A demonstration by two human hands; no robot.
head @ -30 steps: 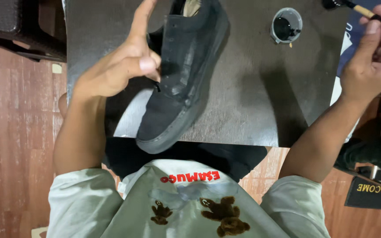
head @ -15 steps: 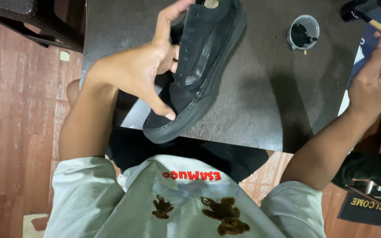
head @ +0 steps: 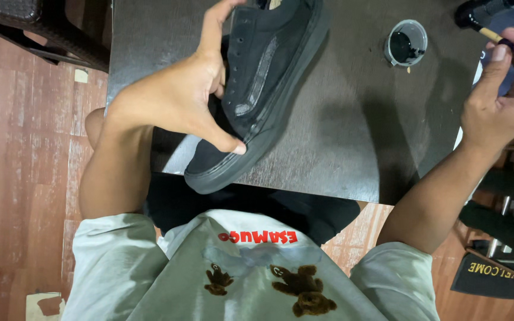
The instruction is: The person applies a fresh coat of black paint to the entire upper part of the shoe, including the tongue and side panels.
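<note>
My left hand (head: 182, 95) grips a black low-top shoe (head: 257, 89) by its side, thumb pressed on the sole edge near the toe. The shoe is tilted on its side over the dark table (head: 340, 131), toe toward me, with a shiny wet patch on its upper. My right hand (head: 500, 101) is raised at the right edge of the view and holds a brush (head: 483, 18) with a black head and a pale wooden handle. A small round cup of black liquid (head: 405, 43) stands on the table between the shoe and the brush.
A dark chair (head: 37, 30) stands at the upper left on the reddish wooden floor (head: 25, 178). A dark doormat (head: 486, 274) and metal legs lie at the lower right. My grey shirt fills the bottom of the view.
The shoe and my left hand have turned slightly, with the thumb now on the sole edge near the toe. My right hand with the brush stays raised at the right.
</note>
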